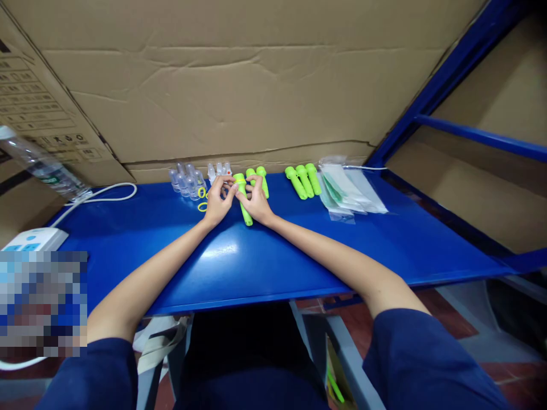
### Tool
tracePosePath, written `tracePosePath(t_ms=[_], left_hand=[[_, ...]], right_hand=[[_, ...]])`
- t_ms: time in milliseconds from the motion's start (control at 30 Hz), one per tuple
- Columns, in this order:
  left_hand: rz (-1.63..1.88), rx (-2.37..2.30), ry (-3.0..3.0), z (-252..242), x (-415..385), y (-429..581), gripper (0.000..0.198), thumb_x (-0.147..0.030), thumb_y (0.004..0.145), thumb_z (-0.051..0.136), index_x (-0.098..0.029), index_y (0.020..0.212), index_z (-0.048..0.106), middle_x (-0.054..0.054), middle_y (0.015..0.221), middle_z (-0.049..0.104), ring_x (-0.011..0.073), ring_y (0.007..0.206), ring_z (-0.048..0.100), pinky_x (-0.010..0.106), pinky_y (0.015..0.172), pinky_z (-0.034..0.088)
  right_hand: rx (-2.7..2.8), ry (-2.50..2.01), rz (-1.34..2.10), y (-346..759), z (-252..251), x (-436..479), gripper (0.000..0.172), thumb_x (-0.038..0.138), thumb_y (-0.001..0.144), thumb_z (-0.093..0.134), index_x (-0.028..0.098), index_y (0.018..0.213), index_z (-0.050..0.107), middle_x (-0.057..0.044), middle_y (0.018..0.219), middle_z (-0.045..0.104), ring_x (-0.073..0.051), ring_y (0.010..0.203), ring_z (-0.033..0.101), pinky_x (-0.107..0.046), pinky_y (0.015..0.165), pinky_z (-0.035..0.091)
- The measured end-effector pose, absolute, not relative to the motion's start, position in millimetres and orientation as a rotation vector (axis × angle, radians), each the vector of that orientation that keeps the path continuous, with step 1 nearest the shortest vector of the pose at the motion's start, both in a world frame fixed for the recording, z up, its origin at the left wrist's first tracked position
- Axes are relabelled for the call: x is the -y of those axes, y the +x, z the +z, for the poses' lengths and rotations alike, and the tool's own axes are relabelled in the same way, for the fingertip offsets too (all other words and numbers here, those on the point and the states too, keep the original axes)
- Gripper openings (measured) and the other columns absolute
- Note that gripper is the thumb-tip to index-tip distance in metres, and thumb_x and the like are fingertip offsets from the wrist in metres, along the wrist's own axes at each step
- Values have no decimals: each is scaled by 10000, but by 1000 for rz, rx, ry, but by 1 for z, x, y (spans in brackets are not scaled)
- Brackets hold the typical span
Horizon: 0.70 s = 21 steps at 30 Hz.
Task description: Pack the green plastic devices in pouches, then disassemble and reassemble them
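Observation:
A lime-green flashlight-shaped tube (245, 212) is held between both hands, its wide head away from me and its narrow end tilted toward me. My left hand (219, 200) pinches it near the head from the left. On the other side, my right hand (258, 204) grips the same part with thumb and fingers. Just behind my right hand lie more green tubes (262, 172), partly hidden by it. Several yellow rings (202, 207) rest left of my left hand, beside clear plastic bottle-shaped pieces (187, 185). Small white-and-clear parts (219, 169) stand behind that hand.
Three more green tubes (303, 181) lie to the right, beside plastic-wrapped white and green packets (348, 188). A clear bottle (43, 165) leans at the left above a white power strip (36, 240) and its cable. Cardboard (222, 97) walls the back of the blue table (273, 267).

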<state>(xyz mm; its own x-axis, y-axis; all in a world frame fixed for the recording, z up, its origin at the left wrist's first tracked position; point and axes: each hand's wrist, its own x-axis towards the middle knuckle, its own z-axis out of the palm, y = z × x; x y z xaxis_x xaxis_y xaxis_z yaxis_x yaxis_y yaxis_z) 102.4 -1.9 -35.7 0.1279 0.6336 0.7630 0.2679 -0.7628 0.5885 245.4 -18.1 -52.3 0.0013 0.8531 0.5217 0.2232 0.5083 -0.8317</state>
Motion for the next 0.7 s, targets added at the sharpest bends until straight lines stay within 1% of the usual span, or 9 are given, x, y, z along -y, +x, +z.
tracePosePath(t_ms=[167, 300, 500, 600, 700], left_hand=[[1691, -877, 2096, -36, 1, 101, 383, -570, 965, 573, -193, 1009, 626, 56, 942, 679, 137, 766, 640, 246, 643, 491], [1694, -860, 2113, -35, 1, 100, 347, -531, 958, 602, -190, 997, 656, 59, 944, 681, 143, 763, 633, 250, 631, 483], [1701, -839, 2143, -33, 3, 99, 287, -465, 966, 615, -186, 923, 666, 41, 895, 665, 132, 757, 622, 240, 644, 480], [1685, -863, 2131, -35, 1, 100, 322, -506, 968, 603, -188, 933, 646, 44, 902, 663, 133, 758, 625, 241, 644, 482], [1666, -897, 2084, -39, -2, 101, 400, -588, 951, 595, -194, 1022, 602, 45, 923, 667, 131, 749, 637, 240, 639, 485]], right_hand=[[1630, -937, 566, 245, -54, 19, 421, 506, 979, 542, 231, 1211, 323, -28, 886, 637, -164, 632, 624, -360, 652, 587], [1664, -925, 553, 246, -52, 21, 421, 469, 984, 517, 208, 1253, 325, -9, 811, 611, -184, 602, 596, -375, 628, 572], [1681, -966, 550, 248, -50, 23, 340, 458, 995, 511, 237, 1200, 353, 22, 769, 581, -154, 538, 530, -348, 604, 559], [1660, -962, 577, 247, -51, 21, 405, 539, 988, 525, 245, 1191, 334, 20, 783, 592, -148, 554, 562, -343, 626, 568], [1621, -925, 615, 246, -52, 21, 508, 625, 961, 538, 245, 1201, 301, -34, 921, 647, -153, 633, 644, -337, 635, 576]])
